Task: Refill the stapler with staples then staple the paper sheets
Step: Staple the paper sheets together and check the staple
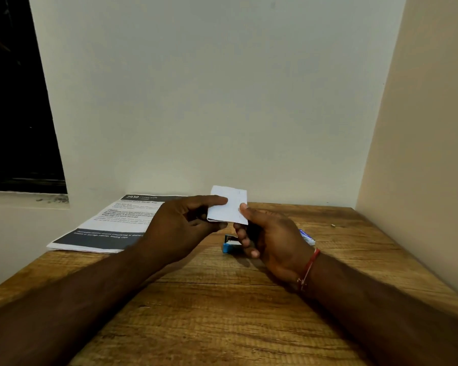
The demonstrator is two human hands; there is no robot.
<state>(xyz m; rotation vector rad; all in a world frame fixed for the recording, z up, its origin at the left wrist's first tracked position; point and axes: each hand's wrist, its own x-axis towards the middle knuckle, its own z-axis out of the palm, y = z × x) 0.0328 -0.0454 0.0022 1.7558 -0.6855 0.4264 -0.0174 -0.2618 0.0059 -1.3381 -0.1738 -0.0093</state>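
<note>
My left hand [180, 228] pinched the left side of the folded paper [229, 207], thumb on top and fingers under it. My right hand [270, 239] pinched its right edge under the thumb, the other fingers curled below. A red thread [308, 268] sat on that wrist. I held the paper up off the table [222, 313], whose near half lay bare between my forearms. The blue stapler [230, 245] stood on the wood just below the paper, half hidden by my right fingers. The staple box [307, 236] peeked out beyond my right hand. A printed sheet [111, 223] lay far left, overhanging the table's left edge. A small bit [333, 226] lay far right, near the side wall. The back wall [222, 101] closed the far edge.
</note>
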